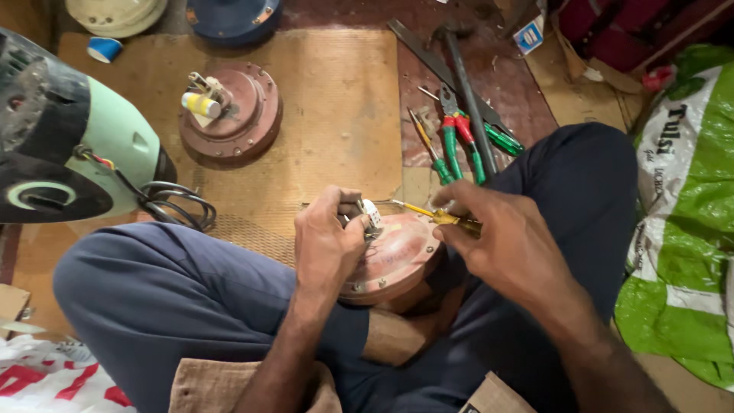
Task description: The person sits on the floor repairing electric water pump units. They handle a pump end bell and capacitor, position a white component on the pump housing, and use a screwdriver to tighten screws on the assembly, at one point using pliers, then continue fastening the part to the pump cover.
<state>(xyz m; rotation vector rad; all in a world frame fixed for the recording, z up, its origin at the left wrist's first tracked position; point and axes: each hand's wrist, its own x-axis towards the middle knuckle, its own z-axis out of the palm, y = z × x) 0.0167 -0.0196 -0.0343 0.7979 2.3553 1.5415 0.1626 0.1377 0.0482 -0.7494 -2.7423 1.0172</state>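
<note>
left hand [327, 243] steadies red motor housing [397, 256]; right hand [511, 243] grips screwdriver [428, 213]

- You have one view only, from the camera on your head, so no second view shares any part of the scene.
- It looks steeply down over your crossed legs onto the floor.
- It sits close: your left hand [325, 241] and right hand [508, 245] fill the middle, over the reddish round motor housing [397, 256] on your lap.
- Far edge: the plywood board [336, 115] and hand tools [459, 141].
- Left edge: a green-and-black machine [76, 145], very near.
- Right edge: a green-and-white sack [684, 222].
</note>
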